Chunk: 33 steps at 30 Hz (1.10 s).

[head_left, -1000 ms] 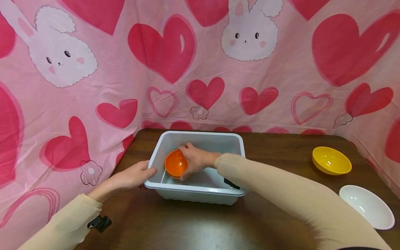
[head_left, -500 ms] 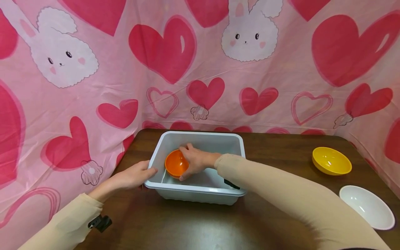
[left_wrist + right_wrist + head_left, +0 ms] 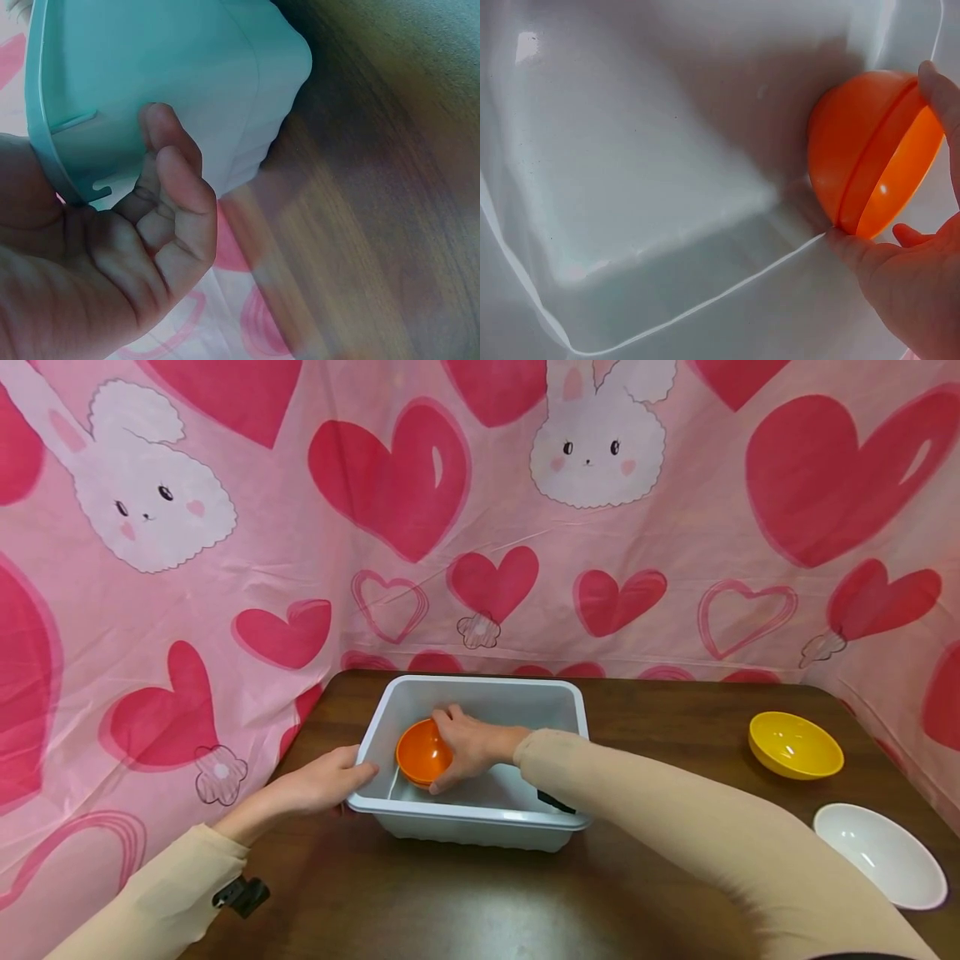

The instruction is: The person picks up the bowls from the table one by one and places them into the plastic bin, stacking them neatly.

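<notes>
A pale grey plastic tub (image 3: 480, 814) stands on the wooden table. Inside it, toward the left end, is an orange bowl (image 3: 420, 753). My right hand (image 3: 474, 748) reaches into the tub and grips the bowl by its rim, thumb on the near side and fingers on the far side. The right wrist view shows the orange bowl (image 3: 866, 154) tilted close over the tub floor (image 3: 630, 150). At the tub's left rim, my left hand (image 3: 324, 781) holds on with the thumb over the edge. In the left wrist view its fingers (image 3: 184, 184) curl below the rim against the outer wall.
On the right side of the table (image 3: 675, 727) stands a yellow bowl (image 3: 797, 747). Nearer to me, a white oval bowl (image 3: 879, 856) lies partly behind the right sleeve (image 3: 675, 802). A pink heart-patterned cloth (image 3: 495, 635) hangs around the back and sides.
</notes>
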Available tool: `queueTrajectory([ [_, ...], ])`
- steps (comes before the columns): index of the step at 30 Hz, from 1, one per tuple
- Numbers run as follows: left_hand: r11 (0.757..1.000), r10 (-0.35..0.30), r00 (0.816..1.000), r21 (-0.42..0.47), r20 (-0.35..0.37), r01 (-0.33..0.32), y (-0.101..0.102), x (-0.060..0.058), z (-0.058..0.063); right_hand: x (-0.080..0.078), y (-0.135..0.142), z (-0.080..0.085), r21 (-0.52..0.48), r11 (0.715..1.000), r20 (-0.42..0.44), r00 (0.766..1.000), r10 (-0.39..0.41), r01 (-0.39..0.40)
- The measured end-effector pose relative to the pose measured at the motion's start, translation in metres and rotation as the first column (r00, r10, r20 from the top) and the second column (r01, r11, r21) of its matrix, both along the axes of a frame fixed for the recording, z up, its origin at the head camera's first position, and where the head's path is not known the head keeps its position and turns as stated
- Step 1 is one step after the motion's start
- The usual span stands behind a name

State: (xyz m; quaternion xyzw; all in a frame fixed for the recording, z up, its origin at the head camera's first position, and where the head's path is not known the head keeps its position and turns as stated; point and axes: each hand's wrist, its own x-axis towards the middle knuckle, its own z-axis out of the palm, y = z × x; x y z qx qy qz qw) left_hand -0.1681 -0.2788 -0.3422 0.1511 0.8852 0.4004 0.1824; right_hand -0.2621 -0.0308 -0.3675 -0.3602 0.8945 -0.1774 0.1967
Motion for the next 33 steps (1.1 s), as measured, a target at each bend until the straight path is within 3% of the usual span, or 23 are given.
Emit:
queueTrajectory([
  [7, 1.000, -0.004, 1.000, -0.002, 0.010, 0.004, -0.001, 0.000, -0.001, 0.001, 0.000, 0.001, 0.013, 1.000, -0.036, 0.999, 0.018, -0.017],
  [15, 1.000, 0.000, 1.000, -0.014, 0.016, 0.000, -0.002, 0.000, -0.001, 0.001, -0.003, 0.003, 0.086, 0.994, -0.135, 0.988, 0.077, -0.066],
  [19, 1.000, -0.003, 1.000, -0.011, 0.011, 0.003, -0.001, 0.000, -0.001, 0.001, -0.002, 0.012, 0.102, 0.991, -0.150, 0.983, 0.107, -0.092],
  [24, 1.000, -0.004, 1.000, -0.012, 0.001, 0.004, 0.000, 0.000, 0.000, 0.002, 0.003, 0.029, 0.090, 0.989, -0.111, 0.986, 0.127, -0.117],
  [33, 1.000, -0.002, 1.000, 0.003, -0.002, 0.002, 0.000, 0.001, -0.002, 0.004, 0.006, 0.048, 0.105, 0.984, -0.146, 0.977, 0.156, -0.141],
])
